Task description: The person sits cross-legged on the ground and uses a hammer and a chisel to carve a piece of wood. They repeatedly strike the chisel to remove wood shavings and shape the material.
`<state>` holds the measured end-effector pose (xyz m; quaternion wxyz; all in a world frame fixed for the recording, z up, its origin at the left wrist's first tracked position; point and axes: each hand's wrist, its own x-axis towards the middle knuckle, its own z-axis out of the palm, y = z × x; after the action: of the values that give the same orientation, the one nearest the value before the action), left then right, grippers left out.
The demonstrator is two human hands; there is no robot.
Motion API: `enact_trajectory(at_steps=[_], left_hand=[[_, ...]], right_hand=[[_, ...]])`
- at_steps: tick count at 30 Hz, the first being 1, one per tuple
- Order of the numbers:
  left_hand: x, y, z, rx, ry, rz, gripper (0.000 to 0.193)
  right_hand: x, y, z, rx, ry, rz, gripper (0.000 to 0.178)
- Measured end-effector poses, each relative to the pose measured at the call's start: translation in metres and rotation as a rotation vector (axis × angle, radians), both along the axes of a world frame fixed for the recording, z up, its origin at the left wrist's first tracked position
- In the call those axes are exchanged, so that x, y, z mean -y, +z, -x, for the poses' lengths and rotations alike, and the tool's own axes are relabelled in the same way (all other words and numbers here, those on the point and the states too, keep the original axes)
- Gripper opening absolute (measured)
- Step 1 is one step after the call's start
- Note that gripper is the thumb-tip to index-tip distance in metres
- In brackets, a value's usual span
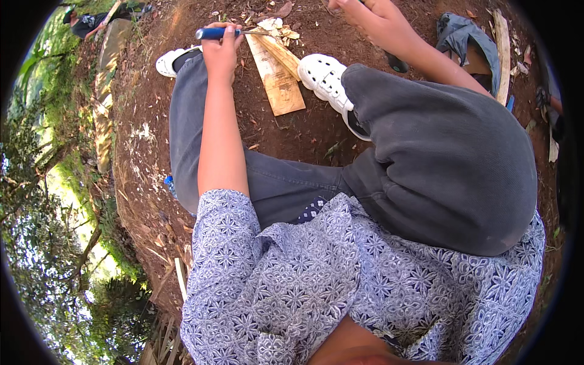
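Note:
My left hand (221, 50) is closed round the blue handle of a chisel (211, 33), whose thin metal blade points right over the wood. Under the blade lies a narrow split wood piece (281, 56), on top of a flat pale board (282, 97) on the ground. Pale wood chips (278, 28) are heaped at the far end of both. Up at the top edge my right hand (372, 23) is raised with its fingers curled; what it grips is mostly cut off by the frame. My white clog (322, 76) touches the narrow piece's near end.
Brown soil (274, 137) strewn with chips surrounds me. At the right are a grey-blue cloth or bag (465, 36) and a long plank (502, 58). A dark rounded thing (396, 62) lies below my right forearm. Another person (85, 25) is far left; greenery lines the left.

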<state>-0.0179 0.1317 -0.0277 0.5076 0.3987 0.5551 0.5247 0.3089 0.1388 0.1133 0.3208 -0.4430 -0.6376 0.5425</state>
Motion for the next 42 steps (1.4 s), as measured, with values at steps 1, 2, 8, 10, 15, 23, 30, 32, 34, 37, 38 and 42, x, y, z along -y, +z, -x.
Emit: enact_trajectory(at_steps=[1,2,8,10,15,23,30,32,34,37,38,42], left_hand=[[0.007,0.002,0.001,0.160,0.104,0.040,0.014],[0.010,0.004,0.001,0.152,0.100,0.034,0.014],[-0.003,0.019,-0.008,-0.299,-0.132,-0.076,0.015],[-0.013,0.039,-0.020,-0.602,-0.255,-0.129,0.019],[-0.024,0.048,-0.036,-0.729,-0.313,-0.160,0.023],[-0.032,0.062,-0.050,-0.705,-0.354,-0.182,0.015],[-0.026,0.033,-0.031,-0.677,-0.390,-0.103,0.029],[-0.028,0.049,-0.052,-0.623,-0.374,-0.136,0.016],[-0.028,0.063,-0.056,-0.627,-0.359,-0.134,0.011],[-0.021,0.030,-0.036,-0.720,-0.383,-0.123,0.028],[-0.018,0.026,-0.034,-0.707,-0.320,-0.158,0.027],[-0.017,0.018,-0.024,-0.512,-0.309,-0.126,0.022]], right_hand=[[0.003,-0.004,-0.005,0.038,-0.018,-0.004,0.023],[0.004,-0.006,-0.011,0.066,-0.018,0.046,0.023],[0.007,0.012,-0.012,0.058,-0.032,0.243,0.025],[0.007,0.007,-0.016,0.048,-0.037,0.216,0.026],[0.004,0.007,-0.016,-0.001,-0.035,0.213,0.027],[-0.011,0.052,-0.006,-0.409,-0.054,0.117,0.029],[-0.006,0.052,0.014,0.355,0.161,-0.128,0.030],[-0.010,0.059,0.011,0.189,0.113,-0.239,0.029],[-0.017,0.060,0.012,0.177,0.137,-0.303,0.028],[-0.010,0.045,0.015,0.632,0.318,-0.054,0.029],[-0.009,0.049,0.016,0.625,0.294,0.010,0.028],[-0.011,0.039,0.004,0.232,0.052,-0.238,0.027]])
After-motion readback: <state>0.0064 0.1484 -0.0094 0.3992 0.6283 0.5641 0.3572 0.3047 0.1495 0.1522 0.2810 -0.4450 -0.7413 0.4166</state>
